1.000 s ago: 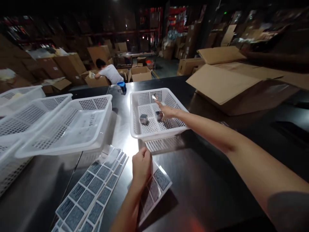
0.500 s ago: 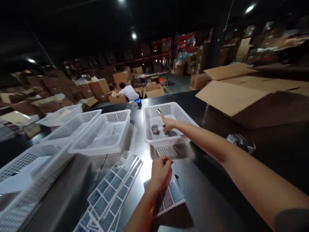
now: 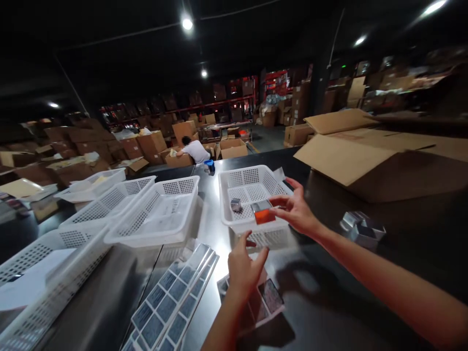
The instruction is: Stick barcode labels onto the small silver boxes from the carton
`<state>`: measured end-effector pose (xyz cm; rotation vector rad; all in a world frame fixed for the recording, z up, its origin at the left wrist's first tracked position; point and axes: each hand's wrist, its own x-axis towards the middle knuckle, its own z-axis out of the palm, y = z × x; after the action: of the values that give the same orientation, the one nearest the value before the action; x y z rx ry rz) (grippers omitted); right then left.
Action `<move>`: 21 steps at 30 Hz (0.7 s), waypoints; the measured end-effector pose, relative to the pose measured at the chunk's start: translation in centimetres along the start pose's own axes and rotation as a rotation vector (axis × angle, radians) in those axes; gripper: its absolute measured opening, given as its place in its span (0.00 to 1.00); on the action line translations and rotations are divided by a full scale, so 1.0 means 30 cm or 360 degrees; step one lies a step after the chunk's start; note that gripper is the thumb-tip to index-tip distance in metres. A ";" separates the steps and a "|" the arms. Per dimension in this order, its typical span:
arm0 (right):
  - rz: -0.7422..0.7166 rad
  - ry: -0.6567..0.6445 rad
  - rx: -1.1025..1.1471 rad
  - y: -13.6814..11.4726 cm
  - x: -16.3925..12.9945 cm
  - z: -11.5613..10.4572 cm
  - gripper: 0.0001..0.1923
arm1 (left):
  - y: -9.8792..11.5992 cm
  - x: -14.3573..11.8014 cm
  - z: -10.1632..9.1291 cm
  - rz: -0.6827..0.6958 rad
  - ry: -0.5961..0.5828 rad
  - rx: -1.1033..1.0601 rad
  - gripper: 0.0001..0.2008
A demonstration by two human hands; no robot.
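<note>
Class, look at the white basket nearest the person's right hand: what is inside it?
Inside the white basket lies one small silvery box on the mesh floor. The right hand holds an orange-sided box over the front rim, hiding the floor behind it.

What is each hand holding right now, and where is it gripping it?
The right hand pinches a small orange-and-silver box at its right end, over the white basket. The left hand holds nothing, fingers spread above a label sheet.

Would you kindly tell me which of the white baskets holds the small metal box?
The rightmost basket, just beyond the right hand, with a metal box on its floor; the next basket holds only a flat sheet.
</note>
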<state>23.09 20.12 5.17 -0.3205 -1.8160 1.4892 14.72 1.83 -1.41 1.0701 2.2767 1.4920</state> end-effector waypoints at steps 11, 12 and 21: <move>0.0507 0.0009 0.0678 0.124 -0.348 0.042 0.50 | -0.032 -0.044 0.019 0.0451 -0.0124 -0.0126 0.27; 0.0518 -0.0027 0.0677 0.127 -0.357 0.045 0.50 | -0.032 -0.047 0.020 0.0467 -0.0120 -0.0124 0.28; 0.0549 0.0055 0.0681 0.126 -0.386 0.048 0.52 | -0.043 -0.053 0.017 0.0758 0.0103 0.0087 0.22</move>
<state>29.07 13.03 -2.86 -0.4558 -1.4126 2.0479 15.54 0.82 -3.08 1.6944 2.2146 1.6498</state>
